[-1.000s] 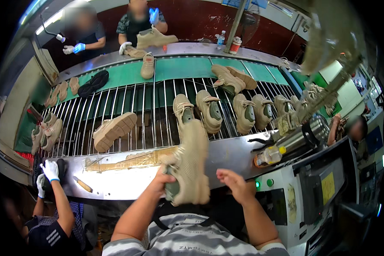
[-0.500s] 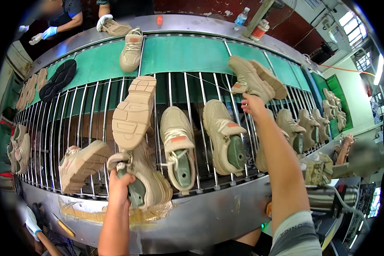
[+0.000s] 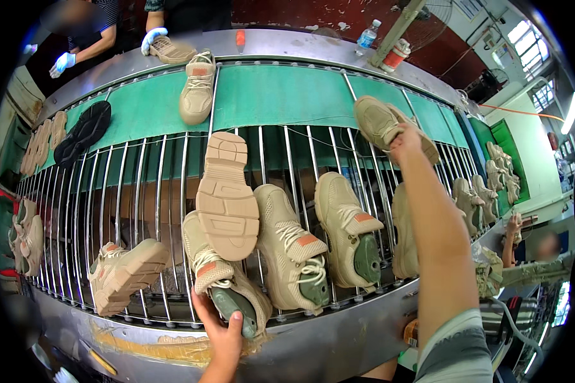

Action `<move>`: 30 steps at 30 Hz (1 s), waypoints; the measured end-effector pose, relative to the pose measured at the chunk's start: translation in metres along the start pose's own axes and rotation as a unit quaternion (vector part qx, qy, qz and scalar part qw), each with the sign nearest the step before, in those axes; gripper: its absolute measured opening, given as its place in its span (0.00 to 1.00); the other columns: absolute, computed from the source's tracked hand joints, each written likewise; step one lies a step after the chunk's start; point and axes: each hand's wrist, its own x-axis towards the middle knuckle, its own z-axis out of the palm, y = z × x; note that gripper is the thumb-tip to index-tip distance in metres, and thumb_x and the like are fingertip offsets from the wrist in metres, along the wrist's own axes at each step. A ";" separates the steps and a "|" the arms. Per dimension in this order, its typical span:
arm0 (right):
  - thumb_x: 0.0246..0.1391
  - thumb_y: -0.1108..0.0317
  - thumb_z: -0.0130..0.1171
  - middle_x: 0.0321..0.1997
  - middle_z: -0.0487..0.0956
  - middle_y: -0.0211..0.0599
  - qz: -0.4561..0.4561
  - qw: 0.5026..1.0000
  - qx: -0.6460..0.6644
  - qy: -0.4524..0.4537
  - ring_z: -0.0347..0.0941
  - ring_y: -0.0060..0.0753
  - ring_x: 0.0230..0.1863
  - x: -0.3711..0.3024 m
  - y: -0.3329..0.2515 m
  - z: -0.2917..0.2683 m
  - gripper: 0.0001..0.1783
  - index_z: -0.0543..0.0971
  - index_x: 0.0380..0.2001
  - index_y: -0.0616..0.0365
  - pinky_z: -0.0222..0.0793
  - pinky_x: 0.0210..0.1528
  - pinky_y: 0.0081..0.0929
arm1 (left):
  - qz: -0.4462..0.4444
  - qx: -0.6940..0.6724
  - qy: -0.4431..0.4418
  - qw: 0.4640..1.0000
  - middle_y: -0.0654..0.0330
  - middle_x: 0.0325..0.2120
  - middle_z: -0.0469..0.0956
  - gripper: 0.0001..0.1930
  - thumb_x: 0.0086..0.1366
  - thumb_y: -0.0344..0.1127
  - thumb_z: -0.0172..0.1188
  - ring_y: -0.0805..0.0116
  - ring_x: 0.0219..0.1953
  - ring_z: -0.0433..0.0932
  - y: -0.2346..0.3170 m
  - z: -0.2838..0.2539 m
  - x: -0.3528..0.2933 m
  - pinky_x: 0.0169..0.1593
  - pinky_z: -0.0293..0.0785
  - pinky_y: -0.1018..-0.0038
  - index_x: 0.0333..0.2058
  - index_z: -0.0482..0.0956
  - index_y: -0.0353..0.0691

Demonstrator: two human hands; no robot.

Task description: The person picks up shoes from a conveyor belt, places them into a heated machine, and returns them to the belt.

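Observation:
At the front of the roller conveyor (image 3: 134, 217), my left hand (image 3: 222, 332) wraps round the heel of a beige sneaker (image 3: 206, 255) with a green shoe last (image 3: 227, 305) inside. Its thumb lies along the heel side. An upturned sole (image 3: 227, 198) covers part of that sneaker's right side. Reaching out to the far right, my right hand (image 3: 407, 142) closes on the heel end of another beige sneaker (image 3: 375, 120), which overlaps a second shoe or sole. Two more lasted sneakers, a near one (image 3: 291, 249) and its neighbour (image 3: 348, 230), stand between my arms.
A tilted sneaker (image 3: 124, 274) rests at left and another sneaker (image 3: 198, 89) on the green belt (image 3: 281, 96). A black sole (image 3: 83, 134) lies far left. Across the line, a co-worker's gloved hand (image 3: 153, 39) touches a sole. More sneakers (image 3: 469, 198) line the right.
My right hand has moved up and right onto the far sneaker, whose toe has swung left. My left hand has turned the near sneaker more upright, and the sneaker beside it has tilted.

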 end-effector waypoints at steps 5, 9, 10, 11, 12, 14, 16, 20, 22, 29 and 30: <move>0.49 0.64 0.57 0.08 0.53 0.18 -0.009 0.991 0.013 -0.131 0.46 0.18 0.07 -0.166 -0.095 -0.037 0.20 0.59 0.11 0.45 0.45 0.11 0.18 | 0.165 0.058 0.085 0.981 0.47 0.64 0.52 0.45 0.56 0.40 0.62 0.52 0.67 0.50 0.008 -0.014 -0.058 0.68 0.43 0.57 0.65 0.44 0.34; 0.49 0.64 0.58 0.15 0.66 0.24 -0.014 0.956 0.022 -0.291 0.63 0.21 0.15 -0.334 -0.093 -0.069 0.12 0.68 0.17 0.51 0.62 0.19 0.20 | 0.220 0.046 -0.037 0.974 0.46 0.60 0.54 0.52 0.45 0.42 0.72 0.50 0.63 0.55 0.052 -0.005 -0.084 0.66 0.49 0.57 0.64 0.49 0.32; 0.49 0.64 0.57 0.18 0.70 0.26 0.014 0.906 0.046 -0.421 0.67 0.23 0.19 -0.348 -0.093 -0.098 0.09 0.71 0.20 0.53 0.66 0.23 0.22 | 0.274 0.063 -0.052 0.958 0.45 0.60 0.54 0.54 0.43 0.44 0.74 0.50 0.63 0.54 0.077 0.003 -0.085 0.65 0.50 0.56 0.63 0.50 0.31; 0.49 0.65 0.57 0.21 0.72 0.28 0.008 0.898 0.051 -0.438 0.70 0.24 0.21 -0.368 -0.092 -0.127 0.07 0.73 0.23 0.55 0.69 0.25 0.23 | 0.326 0.080 -0.067 0.939 0.45 0.60 0.54 0.56 0.40 0.45 0.76 0.49 0.63 0.54 0.108 0.011 -0.087 0.64 0.51 0.56 0.63 0.51 0.31; 0.50 0.65 0.57 0.24 0.74 0.30 0.007 0.890 0.056 -0.453 0.72 0.25 0.23 -0.399 -0.089 -0.149 0.07 0.75 0.26 0.57 0.71 0.27 0.23 | 0.342 0.081 -0.057 0.934 0.44 0.60 0.54 0.57 0.39 0.46 0.77 0.49 0.63 0.56 0.140 0.016 -0.093 0.64 0.53 0.57 0.63 0.51 0.31; 0.50 0.66 0.56 0.27 0.76 0.32 -0.059 0.959 0.031 -0.274 0.74 0.25 0.24 -0.529 -0.081 -0.138 0.08 0.76 0.30 0.59 0.71 0.27 0.23 | 0.359 0.044 -0.045 0.931 0.45 0.58 0.60 0.56 0.38 0.45 0.77 0.52 0.60 0.62 0.199 0.014 -0.104 0.61 0.59 0.61 0.63 0.54 0.32; 0.51 0.65 0.57 0.19 0.73 0.26 -0.039 0.957 -0.052 -0.282 0.65 0.18 0.14 -0.578 -0.065 -0.166 0.08 0.77 0.24 0.58 0.58 0.16 0.16 | 0.294 -0.102 -0.093 0.946 0.50 0.46 0.76 0.46 0.40 0.41 0.77 0.62 0.46 0.76 0.224 -0.002 -0.128 0.51 0.73 0.69 0.58 0.64 0.32; 0.52 0.62 0.59 0.15 0.71 0.27 0.028 0.889 -0.251 -0.383 0.63 0.20 0.13 -0.632 -0.025 -0.277 0.13 0.75 0.17 0.55 0.56 0.15 0.17 | 0.180 -0.029 -0.238 0.954 0.55 0.39 0.80 0.33 0.41 0.39 0.76 0.69 0.40 0.79 0.203 -0.051 -0.193 0.47 0.75 0.71 0.47 0.77 0.31; 0.54 0.60 0.58 0.16 0.72 0.30 0.041 0.865 -0.133 -0.482 0.64 0.22 0.15 -0.641 -0.003 -0.341 0.15 0.75 0.18 0.56 0.58 0.18 0.19 | 0.138 -0.035 -0.296 0.945 0.55 0.40 0.80 0.32 0.41 0.38 0.76 0.70 0.41 0.79 0.186 -0.070 -0.234 0.48 0.74 0.71 0.46 0.78 0.32; 0.52 0.47 0.55 0.44 0.75 0.42 0.029 0.901 -0.016 -0.432 0.71 0.34 0.44 -0.677 0.096 -0.498 0.32 0.69 0.51 0.61 0.67 0.45 0.26 | 0.036 -0.118 -0.572 0.811 0.56 0.39 0.80 0.32 0.41 0.32 0.74 0.70 0.41 0.78 0.209 -0.012 -0.331 0.49 0.74 0.72 0.48 0.76 0.29; 0.51 0.47 0.56 0.45 0.74 0.42 0.044 0.892 0.011 -0.450 0.71 0.34 0.44 -0.686 0.102 -0.512 0.33 0.68 0.52 0.60 0.67 0.46 0.27 | -0.031 -0.158 -0.585 0.795 0.55 0.39 0.80 0.32 0.41 0.30 0.74 0.68 0.40 0.79 0.197 0.009 -0.339 0.48 0.74 0.71 0.48 0.75 0.29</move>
